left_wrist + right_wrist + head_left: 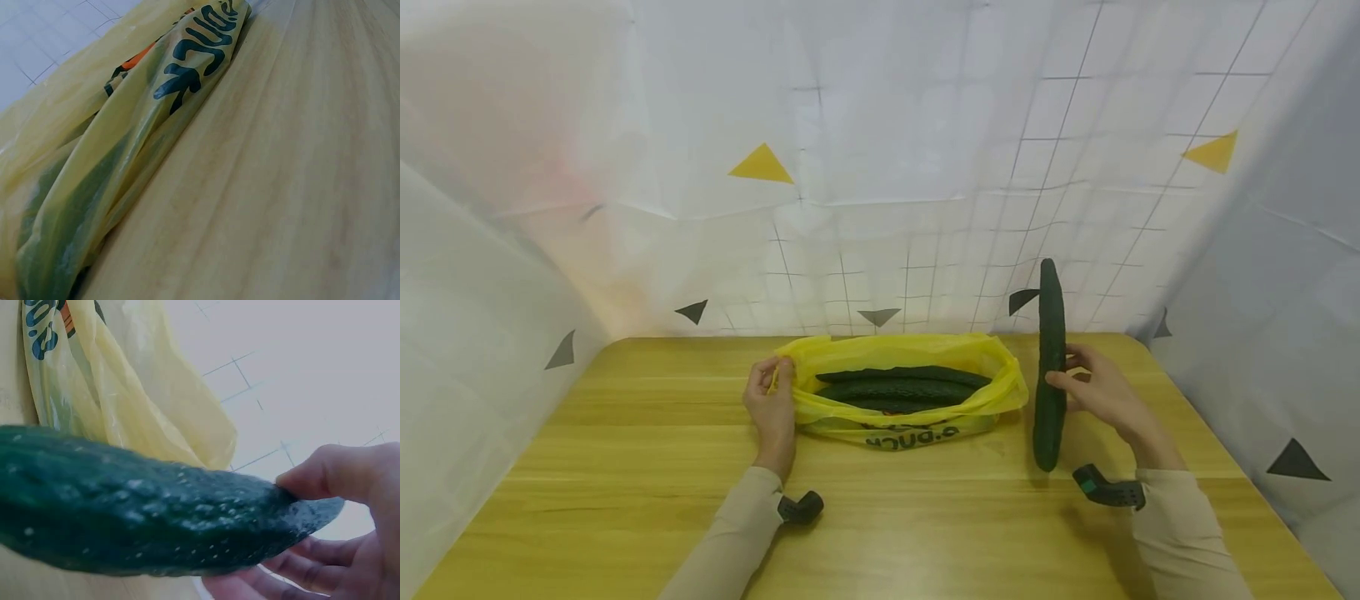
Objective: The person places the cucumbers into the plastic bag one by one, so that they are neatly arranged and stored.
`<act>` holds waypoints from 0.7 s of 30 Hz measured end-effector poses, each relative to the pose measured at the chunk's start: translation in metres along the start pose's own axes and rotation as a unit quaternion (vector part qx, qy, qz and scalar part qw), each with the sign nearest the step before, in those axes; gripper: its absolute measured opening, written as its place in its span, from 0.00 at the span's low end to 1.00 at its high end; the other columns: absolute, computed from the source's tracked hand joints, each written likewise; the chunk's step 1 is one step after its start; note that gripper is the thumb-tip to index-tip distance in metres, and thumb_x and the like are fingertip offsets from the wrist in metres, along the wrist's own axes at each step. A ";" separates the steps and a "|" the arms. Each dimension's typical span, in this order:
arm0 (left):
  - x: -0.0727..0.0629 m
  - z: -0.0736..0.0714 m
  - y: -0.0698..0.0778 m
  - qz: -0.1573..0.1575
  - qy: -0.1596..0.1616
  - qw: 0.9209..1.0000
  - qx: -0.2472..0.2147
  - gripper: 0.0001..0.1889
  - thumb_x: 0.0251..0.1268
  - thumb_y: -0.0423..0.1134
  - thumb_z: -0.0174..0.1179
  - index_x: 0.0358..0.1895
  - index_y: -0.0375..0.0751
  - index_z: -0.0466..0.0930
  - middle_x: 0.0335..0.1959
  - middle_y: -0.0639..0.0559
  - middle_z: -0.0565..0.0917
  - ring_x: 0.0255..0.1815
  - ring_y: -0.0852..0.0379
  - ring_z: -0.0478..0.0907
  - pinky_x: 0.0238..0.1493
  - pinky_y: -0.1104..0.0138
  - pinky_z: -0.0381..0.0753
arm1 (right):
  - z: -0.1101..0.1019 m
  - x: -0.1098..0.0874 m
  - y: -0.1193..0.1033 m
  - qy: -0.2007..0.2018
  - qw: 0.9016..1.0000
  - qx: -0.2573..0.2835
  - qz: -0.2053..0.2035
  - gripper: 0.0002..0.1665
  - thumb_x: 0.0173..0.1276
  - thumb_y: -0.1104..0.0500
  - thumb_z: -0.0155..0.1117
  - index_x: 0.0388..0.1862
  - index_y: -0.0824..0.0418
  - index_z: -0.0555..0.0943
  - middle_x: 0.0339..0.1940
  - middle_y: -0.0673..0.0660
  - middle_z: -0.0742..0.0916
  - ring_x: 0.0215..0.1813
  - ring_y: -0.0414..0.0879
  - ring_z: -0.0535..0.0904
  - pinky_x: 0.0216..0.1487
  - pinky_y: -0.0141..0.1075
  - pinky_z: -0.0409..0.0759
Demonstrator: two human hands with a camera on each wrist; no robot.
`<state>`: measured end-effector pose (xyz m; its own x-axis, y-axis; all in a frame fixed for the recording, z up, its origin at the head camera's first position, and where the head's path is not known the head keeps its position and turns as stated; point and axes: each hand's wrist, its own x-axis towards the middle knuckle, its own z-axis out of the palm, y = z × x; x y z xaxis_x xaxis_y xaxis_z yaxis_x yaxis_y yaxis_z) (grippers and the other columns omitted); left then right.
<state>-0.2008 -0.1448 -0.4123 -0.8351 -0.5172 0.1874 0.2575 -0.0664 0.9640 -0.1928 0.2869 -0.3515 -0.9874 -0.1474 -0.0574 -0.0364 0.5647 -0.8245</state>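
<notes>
A yellow plastic bag [910, 346] with dark printing lies on the table, its mouth spread wide. Several dark green cucumbers [902, 389] lie inside it. At the bag's left end my left hand [772, 408] pinches the rim. My right hand [1105, 392] grips another cucumber [1050, 358] between thumb and fingers, to the right of the bag and apart from it; this cucumber points away from me lengthwise. In the right wrist view the bumpy skin of the held cucumber [156, 512] fills the middle. The left wrist view shows the bag's printed side [144, 112] but not the left hand.
The wooden table [625, 467] carries the bag. White sheets with grid lines and triangle marks form a back wall [880, 167] and side walls. A black device is strapped at each wrist, a left one [801, 507] and a right one [1108, 490].
</notes>
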 end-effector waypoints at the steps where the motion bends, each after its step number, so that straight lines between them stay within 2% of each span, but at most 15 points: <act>1: -0.001 0.000 0.002 -0.001 -0.001 1.000 0.004 0.15 0.63 0.44 0.61 0.43 0.34 0.78 0.42 0.56 0.83 0.46 0.63 0.79 0.46 0.77 0.77 | 0.000 0.000 -0.001 0.005 1.000 0.004 -0.004 0.45 0.70 0.48 0.56 0.73 0.70 0.49 0.60 0.72 0.69 0.51 0.52 0.78 0.39 0.41 0.84; 4: 0.001 0.000 -0.001 -0.003 -0.001 1.000 0.007 0.15 0.63 0.44 0.61 0.44 0.35 0.78 0.43 0.56 0.83 0.46 0.62 0.79 0.46 0.77 0.77 | -0.001 -0.001 -0.005 0.022 1.000 0.009 -0.019 0.45 0.70 0.47 0.56 0.74 0.68 0.49 0.61 0.72 0.69 0.49 0.43 0.78 0.39 0.40 0.84; 9: 0.007 0.000 -0.017 -0.001 0.004 1.000 0.002 0.18 0.61 0.49 0.62 0.44 0.38 0.78 0.45 0.54 0.82 0.48 0.61 0.78 0.47 0.76 0.77 | 0.000 -0.002 -0.010 0.055 0.997 0.018 -0.047 0.45 0.70 0.47 0.56 0.74 0.66 0.49 0.61 0.69 0.70 0.42 0.25 0.76 0.39 0.37 0.84; 17: 0.008 0.001 -0.022 0.014 0.012 1.000 0.006 0.21 0.58 0.54 0.63 0.43 0.39 0.78 0.45 0.52 0.83 0.48 0.59 0.79 0.47 0.76 0.77 | 0.008 -0.004 -0.021 0.109 0.988 0.066 -0.090 0.43 0.70 0.50 0.57 0.74 0.64 0.48 0.57 0.56 0.71 0.45 0.25 0.76 0.41 0.31 0.82; 21: 0.007 0.001 -0.022 0.014 0.012 1.000 0.004 0.20 0.57 0.54 0.63 0.42 0.42 0.78 0.44 0.52 0.84 0.48 0.59 0.79 0.48 0.75 0.77 | 0.015 -0.002 -0.024 0.143 0.976 0.125 -0.111 0.41 0.68 0.55 0.60 0.72 0.61 0.51 0.52 0.48 0.72 0.46 0.30 0.77 0.39 0.27 0.82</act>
<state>-0.2130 -0.1464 -0.4317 -0.8151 -0.5396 0.2107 0.2778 -0.0450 0.9596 -0.1874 0.2615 -0.3396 -0.9633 0.0087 0.2682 -0.2511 0.3234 -0.9124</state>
